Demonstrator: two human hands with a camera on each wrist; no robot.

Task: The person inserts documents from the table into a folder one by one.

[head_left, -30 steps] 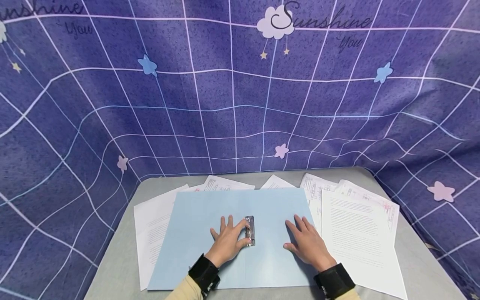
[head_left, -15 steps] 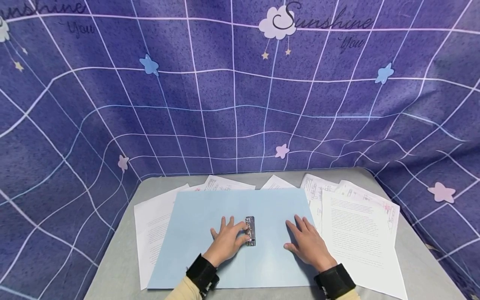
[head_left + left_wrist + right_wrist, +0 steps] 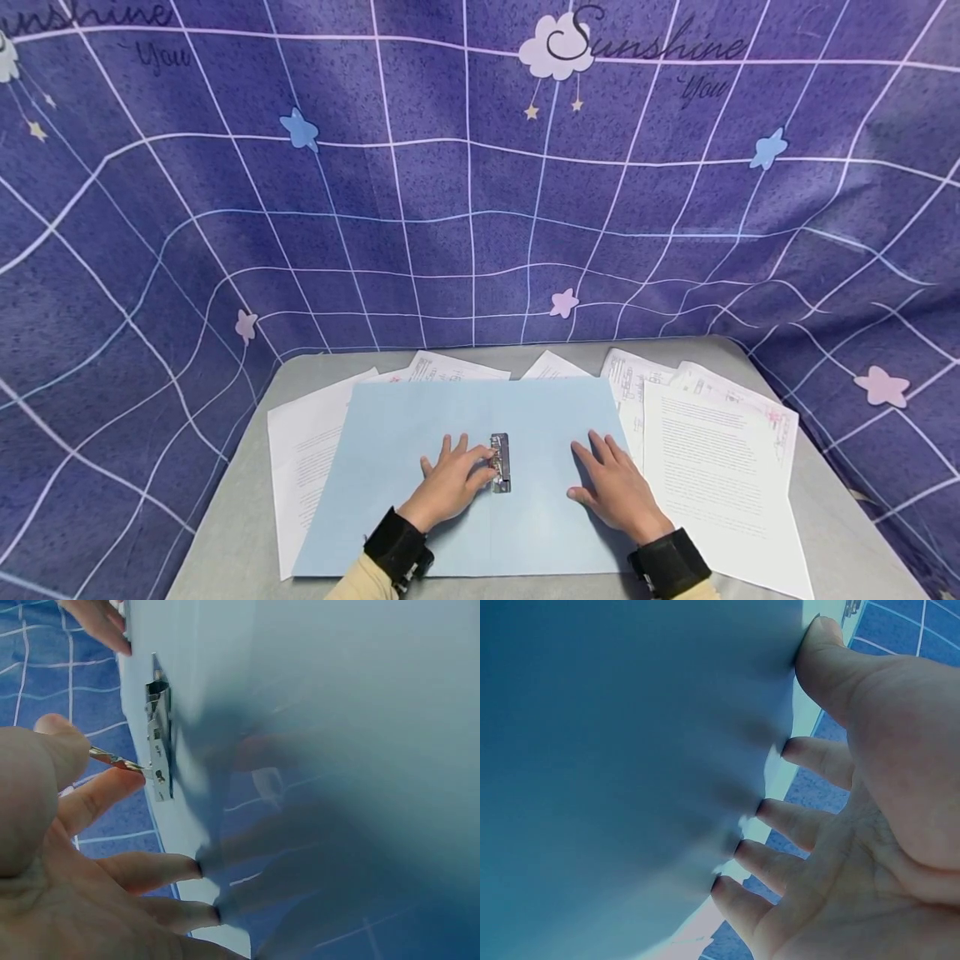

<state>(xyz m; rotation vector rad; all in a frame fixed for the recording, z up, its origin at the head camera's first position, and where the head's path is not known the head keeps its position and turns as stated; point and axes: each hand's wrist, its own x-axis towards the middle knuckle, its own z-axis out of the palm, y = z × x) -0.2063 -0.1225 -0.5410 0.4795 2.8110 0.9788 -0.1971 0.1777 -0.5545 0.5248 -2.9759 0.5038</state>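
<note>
A light blue folder [image 3: 405, 417] lies spread flat on the table, with a metal clip [image 3: 501, 479] mounted near its middle. My left hand [image 3: 444, 490] is at the clip's left side. In the left wrist view, its thumb and index finger pinch a thin metal lever [image 3: 116, 759] that sticks out from the clip's base [image 3: 159, 754]. The other fingers of that hand are spread, their tips down on the folder. My right hand [image 3: 621, 492] rests on the folder's right half, fingers spread and fingertips touching the surface, as the right wrist view also shows.
Printed sheets stick out from under the folder at the left [image 3: 311, 467] and along the back. More printed paper [image 3: 712, 467] lies at the right, beside my right hand. A purple gridded cloth [image 3: 420, 183] hangs behind the grey table [image 3: 225, 533].
My left hand has shifted slightly to the left, its fingertips drawing from over the clip toward the clip's left edge. The right hand stays in place.
</note>
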